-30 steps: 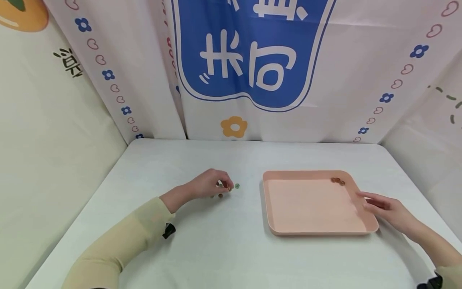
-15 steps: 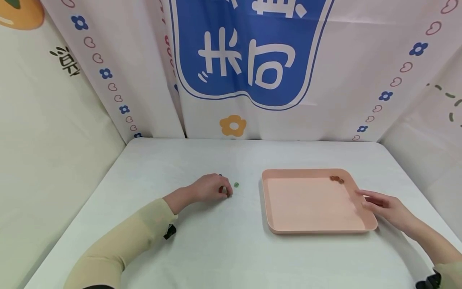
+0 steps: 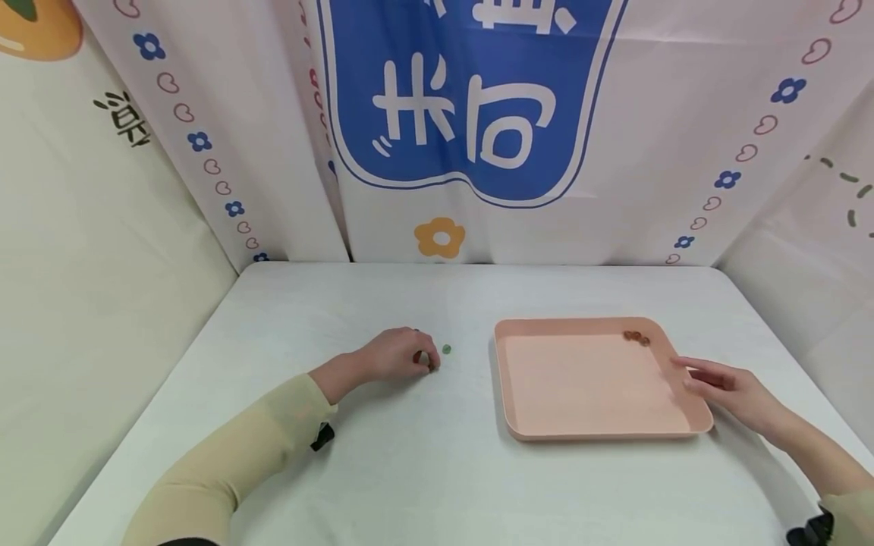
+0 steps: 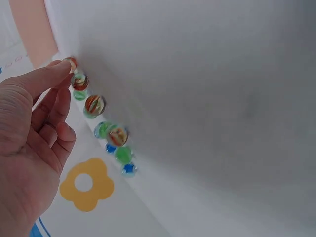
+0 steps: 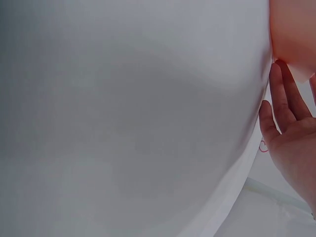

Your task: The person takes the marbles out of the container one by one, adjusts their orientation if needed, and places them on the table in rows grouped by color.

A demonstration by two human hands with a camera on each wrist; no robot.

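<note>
My left hand (image 3: pixel 396 355) is low over the white table, left of the pink tray (image 3: pixel 580 436). In the left wrist view, its thumb and forefinger pinch an orange-and-clear glass marble (image 4: pixel 72 63). Beside that hand lies a cluster of marbles: an orange-red one (image 4: pixel 94 104), a green one (image 4: pixel 124 155), a blue one (image 4: pixel 129 169) and several more. In the head view the hand hides most of them; one green marble (image 3: pixel 447 349) shows past the fingertips. My right hand (image 3: pixel 740 398) rests with fairly straight fingers against the tray's right rim. Three brown-orange marbles (image 3: pixel 636 336) sit in the tray's far right corner.
The white table (image 3: pixel 437 470) carries the tray on its right half. A printed cloth (image 3: pixel 649 152) hangs along the table's far edge, and pale cloth sides (image 3: pixel 102 265) stand left and right.
My left hand has shifted slightly nearer to me and now covers marbles seen earlier around its fingers; it barely moves over the last half second. My right hand and the tray stay put.
</note>
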